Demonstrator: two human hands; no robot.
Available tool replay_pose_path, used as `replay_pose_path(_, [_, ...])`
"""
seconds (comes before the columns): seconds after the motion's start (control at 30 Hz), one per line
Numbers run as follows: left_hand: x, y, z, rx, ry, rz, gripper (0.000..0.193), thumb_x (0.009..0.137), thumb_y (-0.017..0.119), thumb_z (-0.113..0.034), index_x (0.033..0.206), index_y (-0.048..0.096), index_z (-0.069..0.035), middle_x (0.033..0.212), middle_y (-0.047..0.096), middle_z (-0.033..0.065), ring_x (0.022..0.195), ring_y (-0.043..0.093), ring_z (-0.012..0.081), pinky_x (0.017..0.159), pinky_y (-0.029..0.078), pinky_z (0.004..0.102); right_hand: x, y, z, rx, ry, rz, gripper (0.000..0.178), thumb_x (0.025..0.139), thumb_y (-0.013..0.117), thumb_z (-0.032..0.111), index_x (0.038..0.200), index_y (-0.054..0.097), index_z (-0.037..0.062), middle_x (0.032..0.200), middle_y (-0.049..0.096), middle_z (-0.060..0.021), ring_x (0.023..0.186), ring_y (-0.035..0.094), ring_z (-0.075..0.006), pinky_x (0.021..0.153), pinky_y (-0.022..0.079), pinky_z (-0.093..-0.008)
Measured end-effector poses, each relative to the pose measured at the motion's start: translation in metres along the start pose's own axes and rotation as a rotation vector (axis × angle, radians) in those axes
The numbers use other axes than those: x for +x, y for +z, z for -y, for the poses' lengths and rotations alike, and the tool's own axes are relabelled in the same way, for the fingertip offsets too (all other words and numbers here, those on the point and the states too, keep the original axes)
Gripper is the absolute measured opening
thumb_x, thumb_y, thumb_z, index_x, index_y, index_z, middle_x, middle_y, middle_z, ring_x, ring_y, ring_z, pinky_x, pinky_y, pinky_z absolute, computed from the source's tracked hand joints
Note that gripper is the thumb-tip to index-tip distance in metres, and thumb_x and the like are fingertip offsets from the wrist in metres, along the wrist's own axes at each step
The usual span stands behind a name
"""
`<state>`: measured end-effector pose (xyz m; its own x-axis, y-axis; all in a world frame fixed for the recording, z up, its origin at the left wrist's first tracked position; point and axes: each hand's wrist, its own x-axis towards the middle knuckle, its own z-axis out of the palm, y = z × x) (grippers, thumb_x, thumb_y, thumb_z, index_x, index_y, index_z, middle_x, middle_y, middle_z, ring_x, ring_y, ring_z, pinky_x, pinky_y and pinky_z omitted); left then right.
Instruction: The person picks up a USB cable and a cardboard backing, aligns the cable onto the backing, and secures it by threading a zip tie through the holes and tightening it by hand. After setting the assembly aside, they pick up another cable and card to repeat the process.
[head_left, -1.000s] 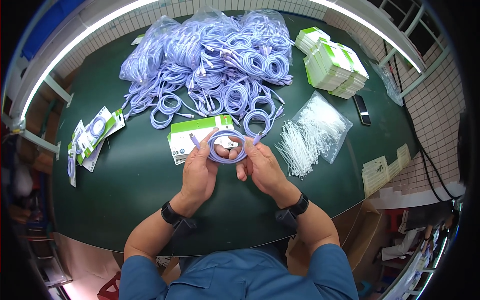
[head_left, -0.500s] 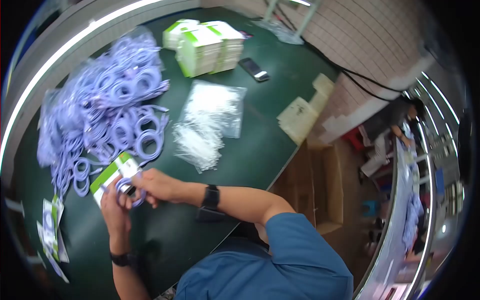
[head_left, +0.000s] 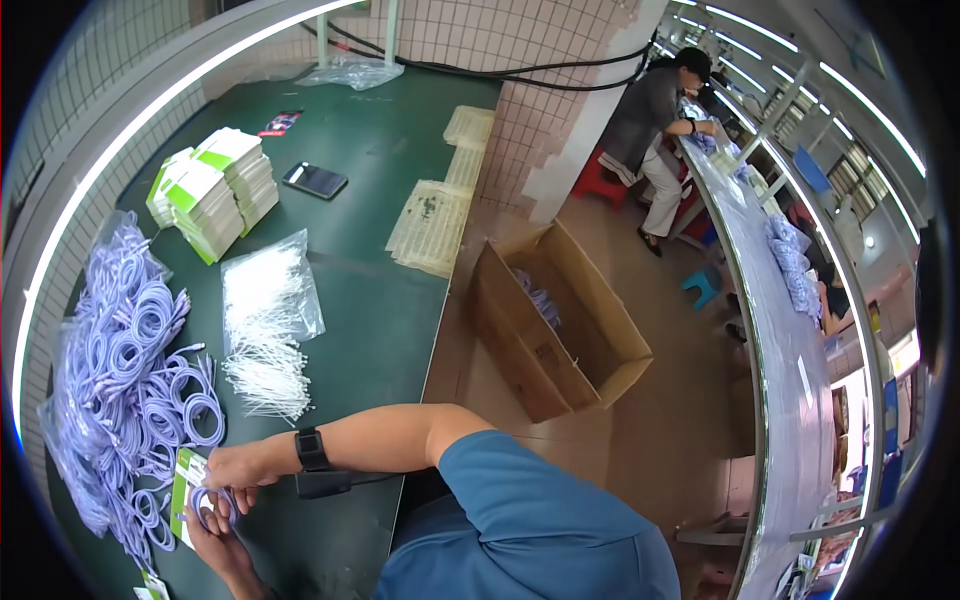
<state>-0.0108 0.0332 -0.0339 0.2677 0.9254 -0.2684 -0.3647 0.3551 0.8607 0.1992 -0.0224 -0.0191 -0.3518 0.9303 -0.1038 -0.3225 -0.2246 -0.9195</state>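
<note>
A small coil of light purple cable lies against a green and white card at the table's near left. My left hand holds the coil from below, its fingers curled around it. From the right, my right hand bends closed over the coil's upper edge, beside the card; its fingertips are partly hidden. Just beyond lies a big heap of coiled purple cables, part of it in clear plastic. White cable ties spill from a clear bag to the right of the heap.
Stacked green and white cards stand at the back, with a phone beside them. Yellowed sheets lie along the table's right edge. An open cardboard box sits on the floor. Another person works at a long bench.
My view has swung right, so the table appears farther left and more of the floor shows. Both hands stay together at the coil and card.
</note>
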Motion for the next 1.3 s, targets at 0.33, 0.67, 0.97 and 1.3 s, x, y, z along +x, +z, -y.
replay_pose_path(0.33, [-0.027, 0.027, -0.008, 0.443, 0.096, 0.217, 0.031, 0.104, 0.064, -0.022, 0.127, 0.061, 0.0, 0.091, 0.059, 0.0032, 0.076, 0.052, 0.0117, 0.069, 0.043, 0.0253, 0.007, -0.02, -0.015, -0.269, -0.065, 0.153, 0.04, 0.104, 0.056, 0.032, 0.094, 0.077, -0.0003, 0.086, 0.076, -0.0114, 0.062, 0.068, -0.0176, 0.058, 0.06, -0.0328])
replay_pose_path(0.67, [-0.022, 0.012, -0.016, 1.027, 0.204, 0.197, 0.034, 0.098, 0.071, -0.02, 0.118, 0.068, 0.008, 0.105, 0.071, 0.0151, 0.098, 0.067, 0.0234, 0.088, 0.055, 0.0357, 0.006, 0.004, 0.007, -0.878, -0.032, 0.205, 0.035, 0.099, 0.062, 0.028, 0.095, 0.077, -0.0026, 0.084, 0.075, -0.0157, 0.07, 0.074, -0.0254, 0.065, 0.062, -0.035])
replay_pose_path(0.97, [0.007, -0.023, 0.015, 0.852, 0.239, 0.291, 0.023, 0.101, 0.06, -0.015, 0.12, 0.064, -0.002, 0.078, 0.062, 0.0007, 0.06, 0.051, 0.0061, 0.055, 0.037, 0.0196, -0.004, -0.006, -0.002, -0.916, -0.132, 0.138, 0.036, 0.101, 0.058, 0.022, 0.094, 0.076, -0.0082, 0.08, 0.075, -0.02, 0.067, 0.075, -0.026, 0.06, 0.061, -0.036])
replay_pose_path(1.3, [-0.036, 0.058, -0.019, 1.027, 0.4, 0.337, 0.036, 0.078, 0.061, -0.01, 0.107, 0.074, 0.005, 0.091, 0.076, 0.0156, 0.078, 0.071, 0.0218, 0.072, 0.056, 0.035, -0.027, -0.016, 0.042, -0.989, -0.227, 0.271, 0.036, 0.102, 0.054, 0.03, 0.107, 0.066, -0.0033, 0.097, 0.07, -0.0294, 0.089, 0.066, -0.0475, 0.081, 0.052, -0.0516])
